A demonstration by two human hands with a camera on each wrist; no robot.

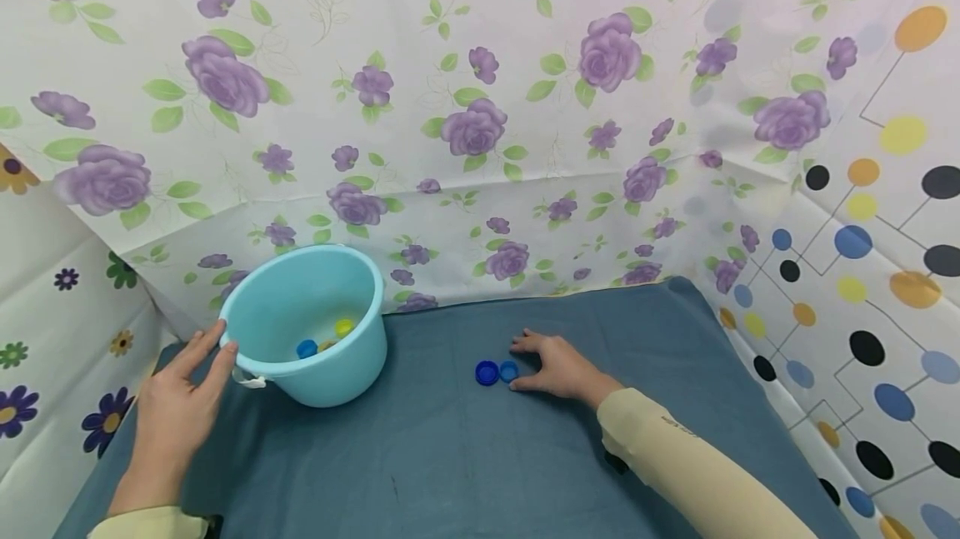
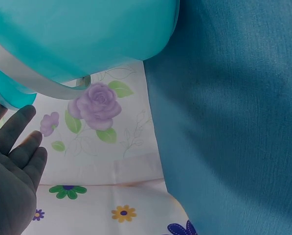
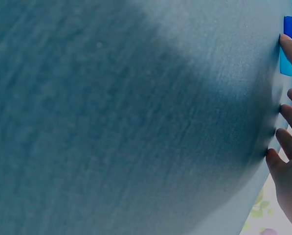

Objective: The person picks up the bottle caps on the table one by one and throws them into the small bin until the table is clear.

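Observation:
A light blue bucket with a white handle stands at the left of the cloth-covered table. My left hand touches the left side of its rim with extended fingers. Inside the bucket lie a blue bottle cap, a yellow cap and a partly hidden tan one. Two more caps sit side by side on the cloth, one dark blue and one lighter blue. My right hand is spread beside the lighter cap, thumb right at its edge, other fingertips beyond it.
Blue-grey cloth covers the table. A sheet with purple flowers hangs along the back edge. Dotted cloth bounds the right side, and flowered white cloth the left.

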